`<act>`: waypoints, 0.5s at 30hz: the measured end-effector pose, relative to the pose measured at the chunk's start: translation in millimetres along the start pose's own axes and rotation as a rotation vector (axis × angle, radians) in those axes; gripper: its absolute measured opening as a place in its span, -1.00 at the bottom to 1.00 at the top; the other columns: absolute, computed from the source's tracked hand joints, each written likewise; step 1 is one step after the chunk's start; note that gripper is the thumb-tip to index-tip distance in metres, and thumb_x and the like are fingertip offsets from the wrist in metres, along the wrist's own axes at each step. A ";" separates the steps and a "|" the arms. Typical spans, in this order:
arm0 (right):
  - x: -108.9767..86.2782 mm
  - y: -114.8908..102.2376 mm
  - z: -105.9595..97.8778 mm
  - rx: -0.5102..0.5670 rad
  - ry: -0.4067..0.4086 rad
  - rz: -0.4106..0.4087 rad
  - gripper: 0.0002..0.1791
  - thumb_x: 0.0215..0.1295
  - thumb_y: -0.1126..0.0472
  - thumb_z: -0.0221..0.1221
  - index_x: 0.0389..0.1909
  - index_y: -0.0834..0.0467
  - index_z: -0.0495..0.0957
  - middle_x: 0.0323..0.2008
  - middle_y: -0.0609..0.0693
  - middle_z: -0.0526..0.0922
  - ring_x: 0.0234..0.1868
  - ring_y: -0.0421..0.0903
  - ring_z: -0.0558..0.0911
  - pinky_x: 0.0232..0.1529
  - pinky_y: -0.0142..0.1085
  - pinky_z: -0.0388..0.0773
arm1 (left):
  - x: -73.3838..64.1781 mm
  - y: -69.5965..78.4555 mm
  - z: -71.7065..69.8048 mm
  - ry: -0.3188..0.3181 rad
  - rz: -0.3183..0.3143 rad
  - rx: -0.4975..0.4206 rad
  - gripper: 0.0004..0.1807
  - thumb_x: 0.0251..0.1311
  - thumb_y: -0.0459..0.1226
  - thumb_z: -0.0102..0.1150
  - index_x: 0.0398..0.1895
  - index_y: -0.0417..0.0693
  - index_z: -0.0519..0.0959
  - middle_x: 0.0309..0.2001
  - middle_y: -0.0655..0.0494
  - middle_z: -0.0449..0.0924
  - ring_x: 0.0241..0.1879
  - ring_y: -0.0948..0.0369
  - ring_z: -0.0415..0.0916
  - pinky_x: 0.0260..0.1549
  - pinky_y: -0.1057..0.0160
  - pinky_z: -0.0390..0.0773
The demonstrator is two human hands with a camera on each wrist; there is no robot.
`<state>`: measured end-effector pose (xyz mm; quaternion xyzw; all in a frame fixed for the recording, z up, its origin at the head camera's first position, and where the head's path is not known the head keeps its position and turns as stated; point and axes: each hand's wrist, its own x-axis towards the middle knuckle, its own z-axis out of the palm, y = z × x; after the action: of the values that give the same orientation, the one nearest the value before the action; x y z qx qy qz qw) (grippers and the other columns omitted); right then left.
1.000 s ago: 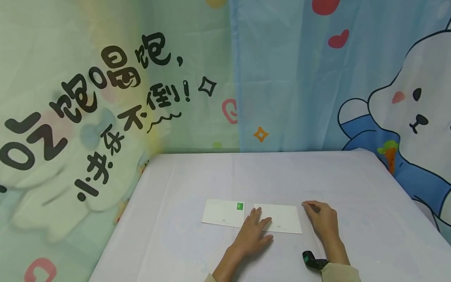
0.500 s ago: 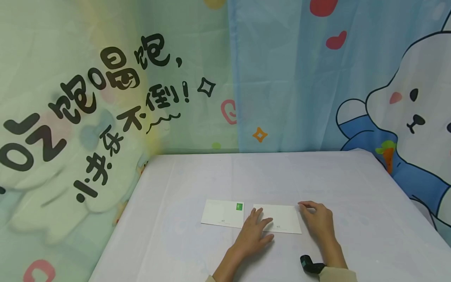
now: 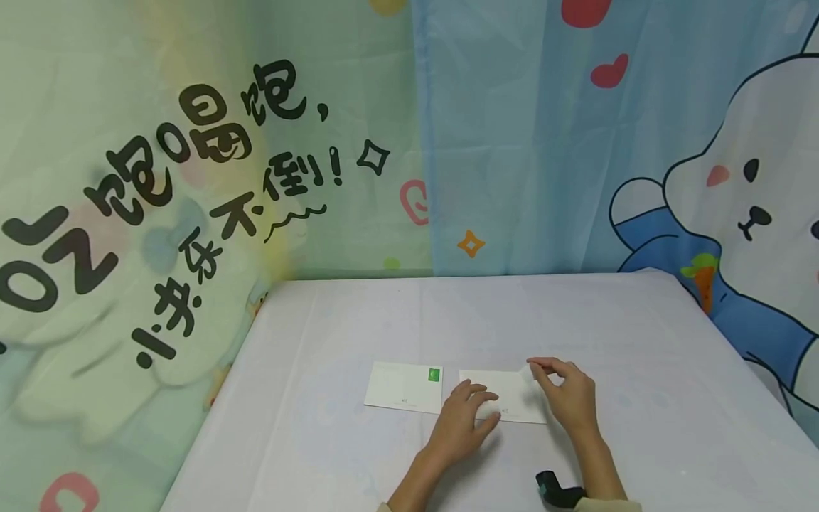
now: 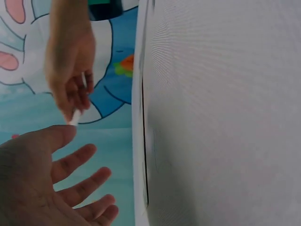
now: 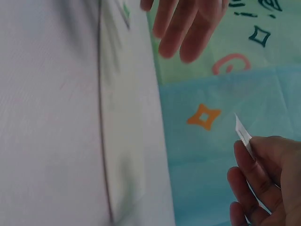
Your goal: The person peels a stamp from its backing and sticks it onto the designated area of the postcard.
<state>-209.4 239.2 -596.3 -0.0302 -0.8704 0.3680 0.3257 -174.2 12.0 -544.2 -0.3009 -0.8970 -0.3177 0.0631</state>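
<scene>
Two white postcards lie side by side on the table. The left postcard bears a green stamp at its upper right corner; no stamp shows on the right postcard. My right hand is over that card's upper right corner, pinching a small white stamp between thumb and forefinger. The pinched stamp's edge looks toothed, and its printed face is hidden. My left hand, fingers spread and loosely bent, is at the right card's lower left and covers part of it.
A white cloth covers the table. Behind it hangs a printed curtain with a cartoon rabbit and lettering. A black device is strapped to my right wrist.
My right hand has moved left from beside the right postcard to above its upper right corner, carrying the stamp. My left hand's fingers have bent a little, drawing back across the card.
</scene>
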 end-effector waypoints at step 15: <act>-6.6 -66.9 -14.2 0.203 -0.054 -0.067 -0.85 0.14 0.09 0.27 -0.24 -0.10 0.67 -0.45 -0.19 0.61 -0.32 -0.21 0.49 -0.30 -0.16 0.36 | 8.9 21.3 -25.5 0.137 -0.075 -0.449 -0.64 0.39 -0.01 -0.21 -0.10 -0.02 0.51 -0.21 0.24 0.60 -0.19 0.37 0.48 -0.23 0.36 0.46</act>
<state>-183.3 197.4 -548.4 0.0419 -0.8376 0.4439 0.3158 -171.1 14.1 -510.1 -0.2516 -0.8081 -0.5309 0.0437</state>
